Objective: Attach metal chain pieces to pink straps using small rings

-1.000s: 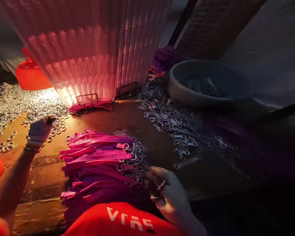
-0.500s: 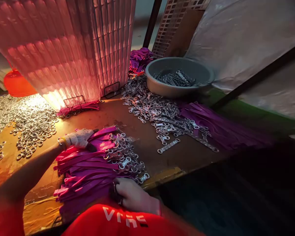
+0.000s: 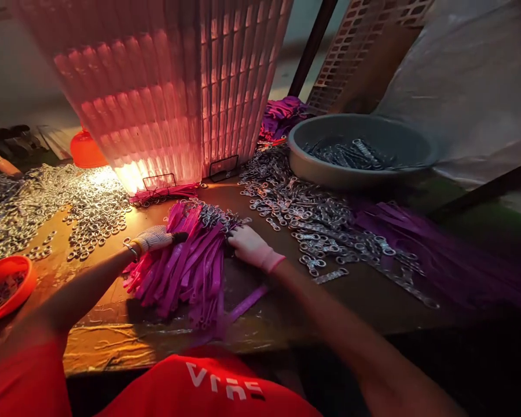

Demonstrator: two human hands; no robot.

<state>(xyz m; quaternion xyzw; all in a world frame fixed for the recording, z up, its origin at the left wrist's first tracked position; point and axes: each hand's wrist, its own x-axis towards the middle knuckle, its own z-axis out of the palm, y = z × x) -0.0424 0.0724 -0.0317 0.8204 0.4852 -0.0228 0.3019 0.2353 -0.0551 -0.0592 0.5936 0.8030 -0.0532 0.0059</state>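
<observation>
A bundle of purple straps [image 3: 191, 260] with silver metal links at the far ends lies fanned on the table in front of me. My left hand [image 3: 158, 238], in a white knit glove with dark fingertips, grips the bundle's left side. On the other side, my right hand [image 3: 248, 246], in a pale glove with a pink cuff, is closed against the straps just below the metal links [image 3: 215, 215]; its fingertips are partly hidden. One loose purple strap [image 3: 249, 302] sticks out under my right forearm.
Loose metal rings [image 3: 95, 223] are heaped at left, near an orange lamp [image 3: 87, 149] and an orange bowl [image 3: 30, 284]. Ribbed translucent panels [image 3: 156, 104] stand behind. At right are a grey basin [image 3: 356, 179], a pile of metal links [image 3: 299, 202] and more purple straps [image 3: 443, 255].
The strap bundle has moved away from the table's front edge and turned, its links now pointing away from me. My right hand has moved forward with it, beside the links.
</observation>
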